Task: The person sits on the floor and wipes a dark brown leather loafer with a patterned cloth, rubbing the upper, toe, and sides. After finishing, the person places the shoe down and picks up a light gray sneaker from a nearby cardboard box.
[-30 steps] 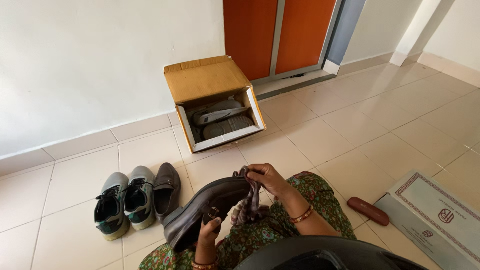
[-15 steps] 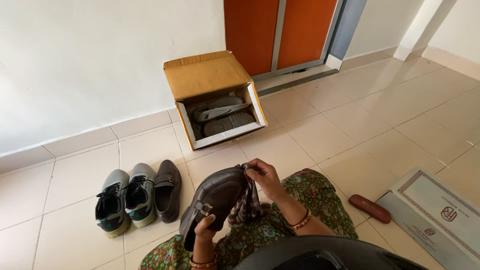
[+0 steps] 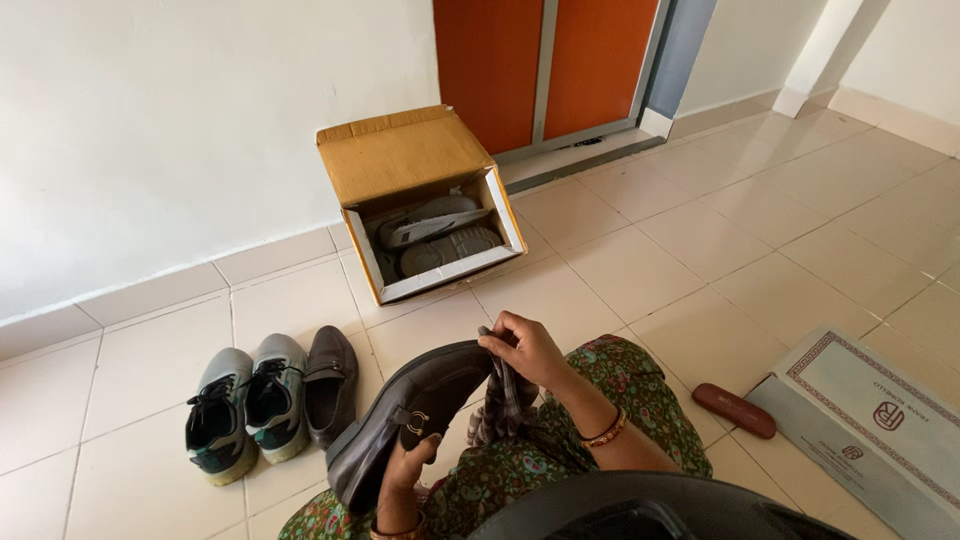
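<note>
My left hand (image 3: 403, 468) grips a dark brown loafer (image 3: 400, 415) with a metal buckle, holding it over my lap with its toe toward the lower left. My right hand (image 3: 522, 349) is closed on a striped grey cloth (image 3: 500, 400) and presses it against the loafer's heel end. The cloth hangs down between the shoe and my green patterned clothing. On the floor to the left lies the matching brown loafer (image 3: 330, 380), beside a pair of grey and green sneakers (image 3: 242, 402).
An open cardboard box (image 3: 415, 200) on its side holds grey shoes near the white wall. An orange door (image 3: 545, 65) stands behind it. A maroon case (image 3: 735, 409) and a white patterned box (image 3: 865, 430) lie at my right on the tiled floor.
The loafer tipped up toward me half a second ago, then turned back so its side shows. My right hand with the cloth stayed on the heel end.
</note>
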